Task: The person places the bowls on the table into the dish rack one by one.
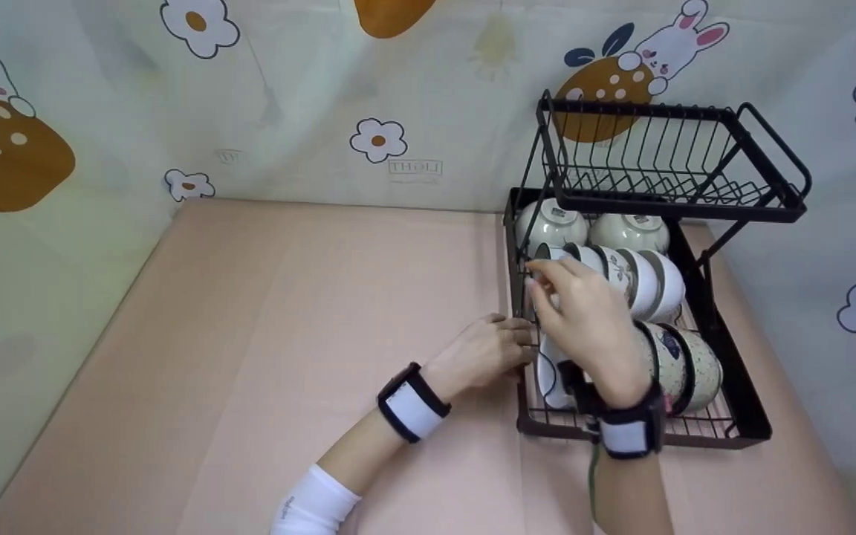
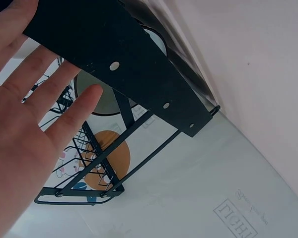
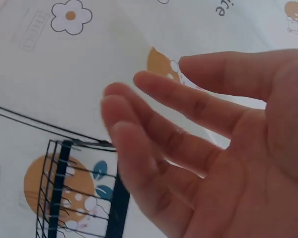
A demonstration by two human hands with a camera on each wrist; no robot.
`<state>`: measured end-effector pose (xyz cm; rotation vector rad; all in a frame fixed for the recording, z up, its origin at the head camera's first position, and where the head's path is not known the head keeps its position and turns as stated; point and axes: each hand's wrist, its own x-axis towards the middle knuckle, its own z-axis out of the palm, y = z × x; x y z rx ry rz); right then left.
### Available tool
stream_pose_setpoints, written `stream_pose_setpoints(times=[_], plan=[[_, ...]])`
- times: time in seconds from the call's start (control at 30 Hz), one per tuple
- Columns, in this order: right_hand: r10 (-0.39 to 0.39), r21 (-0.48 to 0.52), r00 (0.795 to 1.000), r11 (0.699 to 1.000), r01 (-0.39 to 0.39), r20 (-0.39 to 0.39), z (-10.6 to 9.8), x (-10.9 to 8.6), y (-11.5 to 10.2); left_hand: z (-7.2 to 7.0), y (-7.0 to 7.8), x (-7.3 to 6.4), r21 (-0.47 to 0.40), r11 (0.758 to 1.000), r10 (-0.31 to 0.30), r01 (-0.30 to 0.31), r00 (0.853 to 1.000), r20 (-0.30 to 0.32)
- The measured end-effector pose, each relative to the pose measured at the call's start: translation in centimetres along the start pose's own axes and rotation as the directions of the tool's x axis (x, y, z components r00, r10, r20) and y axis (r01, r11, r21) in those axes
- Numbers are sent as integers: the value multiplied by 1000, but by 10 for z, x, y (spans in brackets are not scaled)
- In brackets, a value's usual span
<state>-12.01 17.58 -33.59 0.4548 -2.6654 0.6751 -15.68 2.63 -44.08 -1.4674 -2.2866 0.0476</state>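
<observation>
A black two-tier dish rack stands on the right of the table, its lower tier filled with bowls and cups. At its left rim is my left hand, with the fingertips right at the black side panel. The left wrist view shows those fingers extended, some partly hidden behind the panel. Over the rack's left part hovers my right hand, its fingers loosely bent and nothing between them. Below it stands a row of white bowls. Speckled cups or bowls are beside the right wrist, partly covered by it.
Two upturned bowls are at the back of the lower tier. The upper wire shelf overhangs them and holds nothing. A patterned sheet hangs behind the pink tabletop. Black bands with white patches circle both wrists.
</observation>
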Motion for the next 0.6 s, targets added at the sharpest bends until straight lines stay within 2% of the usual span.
stream_pose_setpoints(times=[0.1, 0.2, 0.23, 0.3, 0.33, 0.37, 0.4, 0.47, 0.53, 0.6], plan=[[32, 0, 999, 999, -32, 27, 9, 7, -4, 2, 0, -2, -4, 1000, 7, -7, 998, -62], [53, 9, 997, 999, -53, 65, 17, 13, -2, 2, 0, -3, -50, 999, -6, 3, 998, -58], [65, 10, 994, 998, -66, 86, 20, 15, -2, 0, 0, -4, -80, 997, -14, 11, 999, -36], [108, 4, 983, 994, -110, 149, 23, 18, 0, -6, -1, -4, -176, 983, -43, 52, 998, 55], [134, -4, 974, 991, -136, 184, 25, 19, 2, -10, -1, -3, -236, 967, -67, 93, 991, 117], [165, -14, 961, 986, -166, 220, 26, 20, 2, -14, -3, -3, -293, 944, -97, 150, 978, 187], [198, -28, 947, 980, -198, 251, 27, 21, 3, -19, -4, -2, -326, 917, -142, 230, 952, 271], [248, -47, 929, 968, -245, 276, 28, 23, 5, -27, -10, -1, -325, 855, -265, 404, 879, 396], [275, -58, 922, 961, -270, 272, 30, 24, 7, -34, -18, -3, -245, 800, -404, 547, 794, 454], [289, -60, 924, 957, -283, 251, 31, 25, 10, -40, -27, -7, -146, 736, -548, 661, 708, 446]])
